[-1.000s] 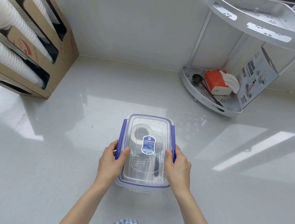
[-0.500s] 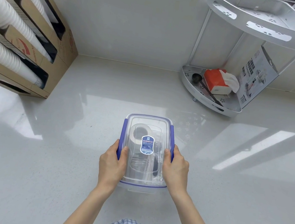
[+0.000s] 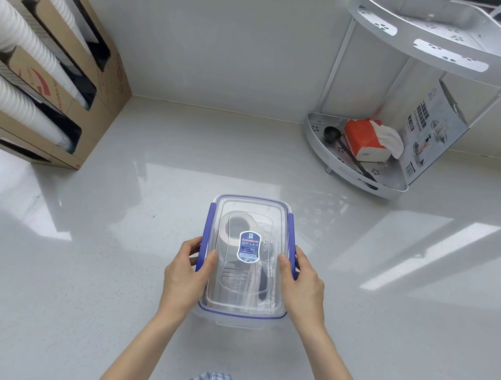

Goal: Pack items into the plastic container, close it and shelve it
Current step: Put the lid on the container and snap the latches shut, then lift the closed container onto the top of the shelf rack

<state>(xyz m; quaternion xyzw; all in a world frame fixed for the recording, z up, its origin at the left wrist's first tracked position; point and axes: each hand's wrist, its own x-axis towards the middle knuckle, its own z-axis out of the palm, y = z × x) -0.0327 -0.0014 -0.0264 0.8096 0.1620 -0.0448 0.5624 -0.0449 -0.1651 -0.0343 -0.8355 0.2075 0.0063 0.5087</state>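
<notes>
Glossy white counter (image 3: 103, 265) bears our lidded plastic container (image 3: 242, 285) at six o'clock, left hand (image 3: 187, 272) and right hand (image 3: 301, 285) clasping its blue side latches (image 3: 291, 237), seemingly to carry it toward the corner shelf (image 3: 354, 172) at one o'clock.

Clear plastic container (image 3: 246, 257) with blue side latches, lid on, resting on the white bench (image 3: 71, 261). Left hand (image 3: 187, 272) and right hand (image 3: 303, 286) grip its long sides, thumbs on the lid. A two-tier corner rack (image 3: 372, 181) stands far right.
</notes>
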